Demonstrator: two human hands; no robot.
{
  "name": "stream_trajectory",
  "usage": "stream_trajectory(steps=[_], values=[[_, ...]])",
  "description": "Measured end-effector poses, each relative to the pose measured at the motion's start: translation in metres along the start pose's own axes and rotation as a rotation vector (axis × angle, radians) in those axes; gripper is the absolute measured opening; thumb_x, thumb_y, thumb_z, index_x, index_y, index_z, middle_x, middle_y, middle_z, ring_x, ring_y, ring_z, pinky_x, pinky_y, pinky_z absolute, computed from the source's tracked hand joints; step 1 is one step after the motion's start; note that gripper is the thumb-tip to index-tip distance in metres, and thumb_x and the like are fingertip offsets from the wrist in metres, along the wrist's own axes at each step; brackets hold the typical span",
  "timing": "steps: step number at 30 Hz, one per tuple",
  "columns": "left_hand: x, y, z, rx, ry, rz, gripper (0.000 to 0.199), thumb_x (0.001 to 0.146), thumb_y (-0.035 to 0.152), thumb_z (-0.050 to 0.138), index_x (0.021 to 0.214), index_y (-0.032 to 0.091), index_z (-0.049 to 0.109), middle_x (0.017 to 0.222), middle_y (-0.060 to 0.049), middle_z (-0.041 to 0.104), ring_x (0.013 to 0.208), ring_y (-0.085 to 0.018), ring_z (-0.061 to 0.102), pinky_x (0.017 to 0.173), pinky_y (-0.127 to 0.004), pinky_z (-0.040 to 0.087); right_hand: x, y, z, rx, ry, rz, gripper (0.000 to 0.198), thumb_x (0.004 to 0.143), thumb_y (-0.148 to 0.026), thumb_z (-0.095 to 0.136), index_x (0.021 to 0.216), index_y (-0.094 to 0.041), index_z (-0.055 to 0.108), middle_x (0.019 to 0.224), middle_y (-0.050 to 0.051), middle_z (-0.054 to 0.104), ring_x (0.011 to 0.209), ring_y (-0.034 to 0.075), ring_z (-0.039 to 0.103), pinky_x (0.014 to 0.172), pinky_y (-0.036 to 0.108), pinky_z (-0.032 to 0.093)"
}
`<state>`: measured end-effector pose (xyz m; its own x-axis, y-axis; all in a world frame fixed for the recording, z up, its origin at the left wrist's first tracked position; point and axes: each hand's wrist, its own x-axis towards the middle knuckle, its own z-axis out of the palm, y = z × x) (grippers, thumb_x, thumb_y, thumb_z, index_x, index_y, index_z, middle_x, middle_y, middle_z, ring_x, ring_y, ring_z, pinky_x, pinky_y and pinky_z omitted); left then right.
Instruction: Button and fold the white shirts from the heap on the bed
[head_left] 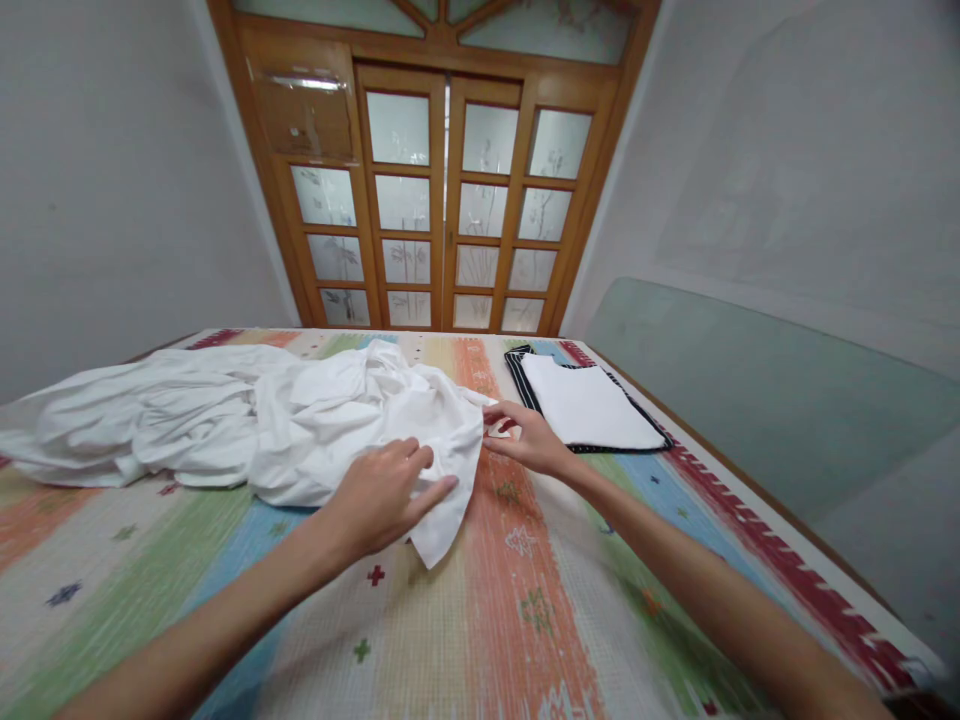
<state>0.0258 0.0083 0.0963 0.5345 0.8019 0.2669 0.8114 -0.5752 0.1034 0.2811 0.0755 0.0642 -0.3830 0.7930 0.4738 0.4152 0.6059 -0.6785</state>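
Observation:
A crumpled white cloth point(322, 420), maybe a sheet or a garment, stretches from the left side toward the middle of the bed. My left hand point(390, 490) is over its near right part, with thumb and fingers apart and nothing visibly gripped. At the cloth's right edge, the bent fingers of my right hand point(521, 437) close on the fabric. A pointed corner of the cloth hangs loosely below my left thumb, lying toward me.
A folded white piece with black striped trim point(592, 405) lies to the right. Beneath everything is a multicoloured striped bedcover point(420, 640). A pale green headboard-like panel point(750, 380) borders the right side. Wooden glass-paned doors point(439, 200) stand beyond the far edge, between grey walls.

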Motion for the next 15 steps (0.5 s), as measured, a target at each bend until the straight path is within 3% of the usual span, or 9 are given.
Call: stream_trajectory(steps=[4, 8, 10, 15], values=[[0.000, 0.024, 0.025, -0.011, -0.116, -0.087, 0.054, 0.087, 0.068, 0.043, 0.085, 0.018, 0.064, 0.086, -0.013, 0.068, 0.083, -0.029, 0.067, 0.071, -0.037, 0.048, 0.003, -0.001, 0.016, -0.166, 0.036, -0.082, 0.039, 0.081, -0.025, 0.069, 0.120, -0.021, 0.067, 0.094, 0.005, 0.058, 0.088, 0.019, 0.058, 0.079, 0.035, 0.051], [0.003, 0.021, 0.046, 0.026, -0.162, -0.125, 0.027, 0.088, 0.040, 0.051, 0.088, 0.018, 0.066, 0.090, -0.013, 0.069, 0.085, -0.028, 0.067, 0.071, -0.035, 0.047, 0.005, 0.000, 0.027, -0.295, 0.046, -0.151, 0.039, 0.081, -0.019, 0.069, 0.120, -0.026, 0.069, 0.099, 0.006, 0.052, 0.093, 0.021, 0.053, 0.087, 0.039, 0.049], [0.001, 0.015, 0.050, 0.006, -0.167, -0.114, 0.023, 0.088, 0.034, 0.049, 0.086, 0.019, 0.067, 0.090, -0.012, 0.068, 0.087, -0.026, 0.067, 0.072, -0.035, 0.047, 0.005, 0.004, 0.028, -0.338, 0.055, -0.173, 0.041, 0.080, -0.015, 0.067, 0.119, -0.027, 0.069, 0.100, 0.006, 0.051, 0.093, 0.022, 0.052, 0.088, 0.041, 0.049], [-0.014, 0.017, 0.056, -0.082, -0.112, -0.127, 0.047, 0.079, 0.063, 0.056, 0.086, 0.019, 0.067, 0.092, -0.014, 0.068, 0.087, -0.031, 0.065, 0.073, -0.040, 0.048, 0.002, 0.015, 0.031, -0.297, 0.082, -0.111, 0.037, 0.081, -0.017, 0.063, 0.118, -0.024, 0.067, 0.102, 0.007, 0.050, 0.094, 0.021, 0.054, 0.089, 0.040, 0.049]])
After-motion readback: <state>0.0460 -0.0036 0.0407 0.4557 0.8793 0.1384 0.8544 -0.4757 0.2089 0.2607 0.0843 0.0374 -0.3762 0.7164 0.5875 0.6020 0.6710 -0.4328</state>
